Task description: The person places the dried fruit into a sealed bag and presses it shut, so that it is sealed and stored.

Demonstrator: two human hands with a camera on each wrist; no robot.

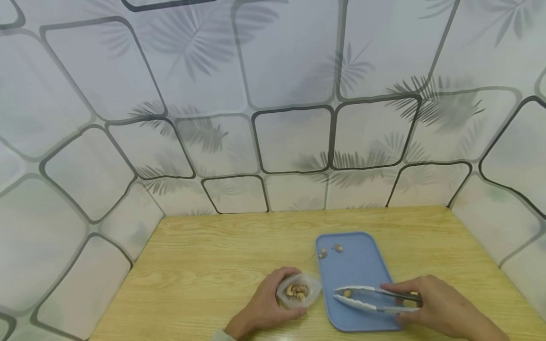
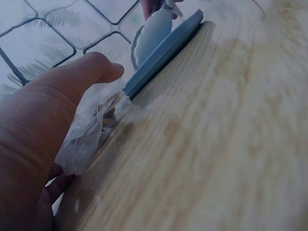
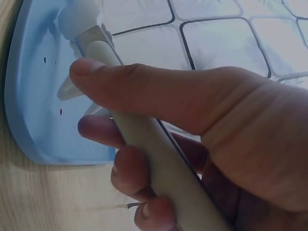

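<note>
My left hand (image 1: 268,298) holds a clear plastic bag (image 1: 314,287) by its side, its mouth spread open and facing up. Several cashews (image 1: 297,291) lie inside; in the left wrist view the thumb is along the bag's crumpled wall (image 2: 84,137). In my right hand (image 1: 445,303) is a pair of tongs (image 1: 356,304) with white scalloped tips, gripped by the handles. The tips reach over a blue tray (image 1: 362,267), parted, and a single cashew (image 1: 347,293) sits between them. The right wrist view has the thumb along one tong arm (image 3: 144,137), fingers curled below.
Two more nut pieces lie near the tray's far left corner, one at the rim (image 1: 323,253) and another (image 1: 338,247) further in. Small dark crumbs (image 3: 60,111) dot the tray. Patterned walls (image 1: 294,142) enclose the wooden table (image 1: 204,265) at the back and sides.
</note>
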